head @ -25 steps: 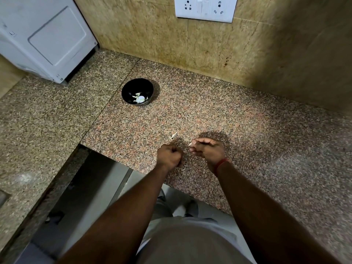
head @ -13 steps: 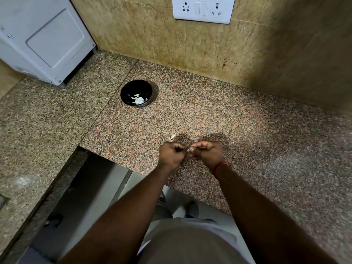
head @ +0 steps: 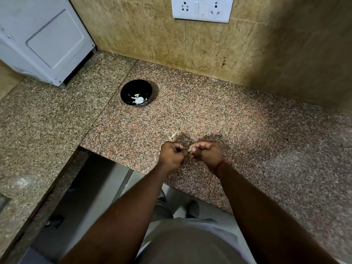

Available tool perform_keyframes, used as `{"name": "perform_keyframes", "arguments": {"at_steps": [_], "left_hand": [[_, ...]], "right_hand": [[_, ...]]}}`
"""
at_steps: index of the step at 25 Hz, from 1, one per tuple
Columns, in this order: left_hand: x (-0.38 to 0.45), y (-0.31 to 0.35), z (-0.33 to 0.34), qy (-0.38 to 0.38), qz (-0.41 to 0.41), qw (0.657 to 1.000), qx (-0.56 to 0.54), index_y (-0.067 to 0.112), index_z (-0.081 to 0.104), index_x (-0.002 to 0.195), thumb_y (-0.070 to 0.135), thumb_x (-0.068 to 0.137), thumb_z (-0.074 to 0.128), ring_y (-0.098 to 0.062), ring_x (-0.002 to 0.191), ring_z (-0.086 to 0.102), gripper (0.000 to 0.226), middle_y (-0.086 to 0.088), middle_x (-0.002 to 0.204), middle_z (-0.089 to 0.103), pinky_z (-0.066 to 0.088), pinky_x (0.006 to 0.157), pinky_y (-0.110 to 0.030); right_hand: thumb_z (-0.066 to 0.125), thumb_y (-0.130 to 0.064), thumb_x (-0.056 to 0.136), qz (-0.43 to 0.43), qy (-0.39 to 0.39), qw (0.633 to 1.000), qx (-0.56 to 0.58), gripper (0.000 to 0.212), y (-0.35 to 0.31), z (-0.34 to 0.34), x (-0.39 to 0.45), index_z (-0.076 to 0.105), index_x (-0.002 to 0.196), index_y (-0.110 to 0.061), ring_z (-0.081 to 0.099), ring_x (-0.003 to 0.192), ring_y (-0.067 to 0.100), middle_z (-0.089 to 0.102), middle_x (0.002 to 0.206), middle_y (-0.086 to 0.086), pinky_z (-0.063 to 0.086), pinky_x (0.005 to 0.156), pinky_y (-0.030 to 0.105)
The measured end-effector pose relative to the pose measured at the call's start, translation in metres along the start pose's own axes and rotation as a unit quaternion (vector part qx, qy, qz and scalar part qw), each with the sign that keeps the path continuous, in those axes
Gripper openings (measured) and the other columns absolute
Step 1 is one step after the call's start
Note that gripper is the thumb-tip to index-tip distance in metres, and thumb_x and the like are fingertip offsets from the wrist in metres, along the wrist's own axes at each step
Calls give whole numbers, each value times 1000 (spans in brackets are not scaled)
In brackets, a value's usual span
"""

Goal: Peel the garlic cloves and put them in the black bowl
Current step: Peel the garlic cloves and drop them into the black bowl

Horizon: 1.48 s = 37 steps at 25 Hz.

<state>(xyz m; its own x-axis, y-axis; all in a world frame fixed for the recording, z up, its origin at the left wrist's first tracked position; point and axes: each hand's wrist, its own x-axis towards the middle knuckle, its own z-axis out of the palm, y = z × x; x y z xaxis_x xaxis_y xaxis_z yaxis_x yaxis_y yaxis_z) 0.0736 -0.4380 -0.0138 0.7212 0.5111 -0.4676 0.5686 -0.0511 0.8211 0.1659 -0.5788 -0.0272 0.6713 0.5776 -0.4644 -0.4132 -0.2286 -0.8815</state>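
Observation:
My two hands are close together above the front edge of the granite counter (head: 219,115). My right hand (head: 206,153) pinches a small pale garlic clove (head: 189,149) at its fingertips. My left hand (head: 172,154) is curled into a fist right beside the clove; what its fingertips hold is hidden. The black bowl (head: 136,88) stands further back and to the left, with a few pale peeled cloves (head: 139,99) inside. A thin strip of garlic skin (head: 173,135) lies on the counter just beyond my left hand.
A white appliance (head: 45,37) stands at the back left corner. A white socket plate (head: 201,8) is on the tiled wall behind. The counter has a cut-out below my left arm, showing the floor. A small skin fragment (head: 183,168) lies under my hands.
My hands have drawn together, the left fist closing in on the clove held by the right. The bowl has not moved.

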Motion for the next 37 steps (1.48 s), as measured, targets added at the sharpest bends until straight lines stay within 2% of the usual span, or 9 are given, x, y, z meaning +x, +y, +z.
{"name": "perform_keyframes", "arguments": {"at_steps": [6, 10, 17, 20, 24, 27, 30, 33, 37], "left_hand": [[-2, -4, -4, 9, -77, 974, -211, -7, 73, 89, -3, 85, 75, -22, 52, 61, 6, -17, 74, 71, 52, 46, -29], [-2, 0, -1, 29, -107, 953, -282, -8, 73, 90, -2, 80, 77, -22, 53, 63, 12, -16, 74, 72, 50, 45, -26], [-1, 6, -3, -6, -108, 954, -279, 3, 73, 81, -3, 81, 75, -16, 49, 58, 6, -9, 67, 69, 43, 41, -25], [0, 7, -2, -7, -97, 956, -277, 2, 72, 80, -4, 84, 72, -16, 48, 57, 7, -10, 66, 68, 44, 40, -25], [4, 5, -1, 31, -107, 953, -281, 1, 72, 82, -5, 87, 69, -18, 51, 58, 8, -11, 69, 69, 46, 43, -26], [11, -1, 2, 66, -126, 965, -222, -5, 71, 89, -6, 92, 66, -18, 49, 60, 6, -12, 72, 69, 50, 44, -29], [17, -12, 8, 58, -80, 994, -45, -2, 75, 89, -3, 92, 66, -19, 48, 65, 9, -15, 77, 73, 58, 48, -34], [16, -18, 16, 45, 2, 992, 122, 9, 79, 73, 8, 90, 67, -7, 44, 64, 21, -5, 61, 71, 55, 49, -21], [12, -18, 26, 84, 80, 981, 158, 11, 75, 62, 7, 85, 69, -10, 44, 61, 25, 2, 52, 65, 45, 50, -13]], "right_hand": [[60, 6, 96, 21, -17, 992, 123, 12, -4, 4, -2, 68, 105, 6, 68, 74, 19, 72, 86, 14, 60, 66, 31], [62, 9, 93, 15, -7, 989, 146, 13, -3, 6, -3, 69, 104, 5, 70, 77, 21, 73, 89, 16, 61, 69, 33], [70, 10, 87, -34, -24, 997, -58, 11, -6, -3, 5, 72, 95, 2, 68, 69, 24, 73, 83, 19, 61, 66, 37], [69, 10, 87, -36, -28, 998, -49, 10, -10, -2, 5, 72, 95, 3, 68, 68, 24, 73, 83, 21, 60, 63, 34], [71, 7, 87, -38, -18, 998, 39, 12, -9, -7, 3, 72, 99, 7, 69, 72, 28, 72, 91, 26, 61, 63, 34], [69, 4, 90, -21, -1, 996, 85, 15, -3, -13, 4, 70, 105, 8, 70, 82, 32, 73, 100, 28, 62, 70, 39], [64, 4, 95, 2, 13, 994, 110, 13, -1, -16, 3, 68, 107, 7, 70, 83, 28, 73, 99, 24, 63, 72, 37], [61, 1, 98, 11, 9, 995, 97, 17, 4, -19, 2, 65, 111, 11, 69, 80, 25, 70, 97, 22, 62, 71, 36], [59, -3, 100, 23, -10, 998, 65, 18, 13, -26, 2, 66, 111, 10, 69, 80, 23, 71, 95, 16, 60, 71, 37]]}}
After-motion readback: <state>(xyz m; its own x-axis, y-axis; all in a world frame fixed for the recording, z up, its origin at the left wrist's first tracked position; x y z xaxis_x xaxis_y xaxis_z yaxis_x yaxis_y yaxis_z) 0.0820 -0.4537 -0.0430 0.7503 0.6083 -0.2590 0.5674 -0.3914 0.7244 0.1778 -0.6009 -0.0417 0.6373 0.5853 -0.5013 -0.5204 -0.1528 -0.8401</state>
